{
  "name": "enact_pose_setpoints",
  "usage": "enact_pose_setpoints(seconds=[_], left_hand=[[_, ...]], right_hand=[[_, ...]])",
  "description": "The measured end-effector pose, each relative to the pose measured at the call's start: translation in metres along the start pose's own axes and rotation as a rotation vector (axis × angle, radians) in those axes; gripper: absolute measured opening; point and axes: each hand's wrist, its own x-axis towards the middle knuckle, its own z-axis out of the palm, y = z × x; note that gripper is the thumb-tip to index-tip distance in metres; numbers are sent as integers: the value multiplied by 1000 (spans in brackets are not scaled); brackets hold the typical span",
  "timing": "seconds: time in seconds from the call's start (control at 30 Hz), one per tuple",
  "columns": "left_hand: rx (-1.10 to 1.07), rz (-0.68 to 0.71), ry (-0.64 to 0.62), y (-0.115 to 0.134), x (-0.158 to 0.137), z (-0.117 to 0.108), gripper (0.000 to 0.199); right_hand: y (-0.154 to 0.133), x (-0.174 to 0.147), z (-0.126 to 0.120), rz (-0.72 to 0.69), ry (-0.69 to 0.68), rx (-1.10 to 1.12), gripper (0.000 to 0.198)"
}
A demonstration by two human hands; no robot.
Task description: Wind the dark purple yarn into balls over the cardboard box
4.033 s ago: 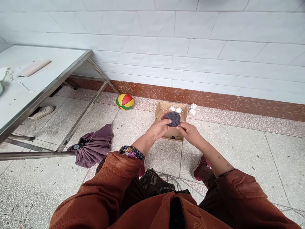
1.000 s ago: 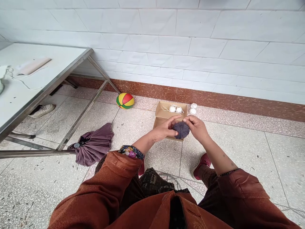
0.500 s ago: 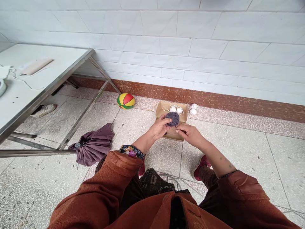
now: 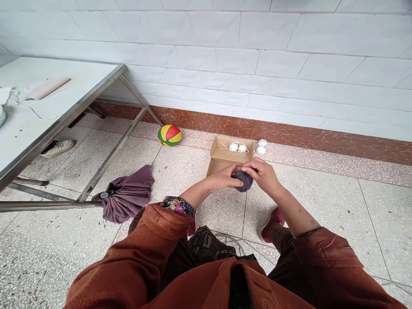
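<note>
A ball of dark purple-grey yarn (image 4: 243,182) is gripped in my left hand (image 4: 225,177), with the thumb across its near side and the fingers behind it. My right hand (image 4: 262,174) meets it at the ball's upper right, thumb and fingers pinched on the yarn's strand, which is mostly hidden there. Just beyond my hands, an open cardboard box (image 4: 215,165) rests on the floor. White yarn balls (image 4: 237,147) with loose ends lie in its far part. Two more white balls (image 4: 261,146) sit on the floor to the right of the box.
A striped ball (image 4: 170,135) lies by the wall near the leg of a metal-framed table (image 4: 93,98). On the floor at left is a folded purple umbrella (image 4: 131,193). Another person's shoe (image 4: 59,148) shows under the table. The tiled wall (image 4: 273,81) closes off the far side.
The dark yarn ball has turned and moved down and slightly right in my left hand. My right hand has come from below the ball up over its top edge.
</note>
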Motion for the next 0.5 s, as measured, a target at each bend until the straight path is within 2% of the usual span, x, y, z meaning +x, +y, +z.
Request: enact_pose_setpoints(seconds=[0.13, 0.23, 0.33, 0.43, 0.5], left_hand=[[-237, 36, -158, 5, -7, 3, 79], [-421, 50, -152, 11, -11, 3, 76], [-531, 115, -69, 15, -10, 0, 62], [-561, 145, 100, 13, -2, -5, 51], [-531, 114, 220, 9, 2, -9, 46]], right_hand=[[6, 2, 1, 58, 70, 62, 22], [9, 1, 4, 119, 59, 94, 25], [10, -3, 6, 175, 3, 59, 27], [6, -6, 7, 160, -60, 29, 24], [1, -7, 5, 127, -109, 44, 20]])
